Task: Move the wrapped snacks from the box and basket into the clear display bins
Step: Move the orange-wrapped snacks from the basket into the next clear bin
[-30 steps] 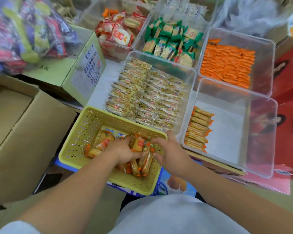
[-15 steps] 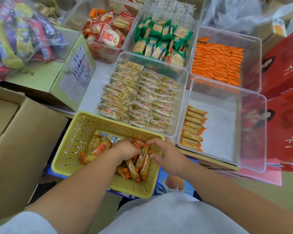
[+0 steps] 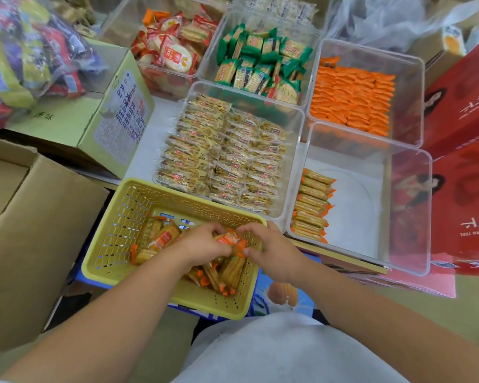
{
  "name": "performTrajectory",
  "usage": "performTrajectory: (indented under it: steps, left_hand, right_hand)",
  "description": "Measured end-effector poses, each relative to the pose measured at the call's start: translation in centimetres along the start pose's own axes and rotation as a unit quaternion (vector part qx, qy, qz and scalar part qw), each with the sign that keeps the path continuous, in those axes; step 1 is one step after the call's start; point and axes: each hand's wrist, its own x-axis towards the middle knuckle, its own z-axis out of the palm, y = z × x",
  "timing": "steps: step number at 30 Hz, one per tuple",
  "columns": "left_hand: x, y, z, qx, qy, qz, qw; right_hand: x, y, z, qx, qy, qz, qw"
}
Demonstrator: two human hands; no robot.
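Observation:
A yellow mesh basket (image 3: 116, 239) sits in front of me with several orange-ended wrapped biscuit snacks (image 3: 161, 240) inside. Both hands are down in it. My left hand (image 3: 202, 244) and my right hand (image 3: 271, 252) curl around the same bunch of orange-wrapped snacks (image 3: 230, 240) between them. To the right stands a clear display bin (image 3: 407, 211) with one stacked column of the same snacks (image 3: 311, 204) along its left wall. A brown cardboard box (image 3: 33, 233) stands at the left; its contents are hidden.
Other clear bins behind hold yellow-wrapped snacks (image 3: 227, 156), orange packets (image 3: 351, 100), green packets (image 3: 260, 64) and red-white packets (image 3: 174, 48). A green carton (image 3: 94, 120) and a bag of mixed sweets (image 3: 25, 56) lie at the back left. Red gift boxes (image 3: 462, 161) stand on the right.
Both hands stayed in the basket and drew closer together, gathering the orange-wrapped snacks between them. The view shifted slightly, showing more on the right.

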Motion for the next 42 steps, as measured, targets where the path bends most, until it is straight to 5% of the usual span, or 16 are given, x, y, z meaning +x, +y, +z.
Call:
performTrajectory:
  steps: [6, 12, 23, 27, 30, 37, 42]
  left_hand:
    - [0.1, 0.6, 0.9, 0.11, -0.118, 0.05, 0.986]
    - [-0.6, 0.6, 1.8, 0.165, -0.034, 0.088, 0.982]
    - [-5.7, -1.8, -2.1, -0.121, 0.076, 0.109, 0.984]
    - [-8.6, -0.5, -2.4, -0.327, 0.059, 0.171, 0.927]
    - [-9.9, 1.6, -1.5, -0.445, -0.006, 0.196, 0.874]
    - [-10.7, 7.2, 3.4, -0.481, 0.039, 0.187, 0.856]
    - [-10.9, 9.6, 7.7, -0.488, 0.063, 0.165, 0.855]
  right_hand:
    - [-0.1, 0.4, 0.0, 0.006, 0.0, 0.001, 1.0]
    - [-0.3, -0.1, 0.1, 0.017, 0.007, 0.007, 1.0]
    - [-3.3, -1.0, -0.5, 0.076, 0.028, -0.013, 0.997]
    - [-4.4, -1.9, -1.3, 0.06, 0.097, -0.023, 0.993]
    - [-5.2, -3.2, -2.4, 0.148, 0.103, -0.045, 0.983]
    - [-5.5, -3.4, -5.3, 0.327, 0.024, -0.052, 0.943]
    - [-5.6, 0.4, -8.2, 0.338, -0.015, -0.028, 0.941]
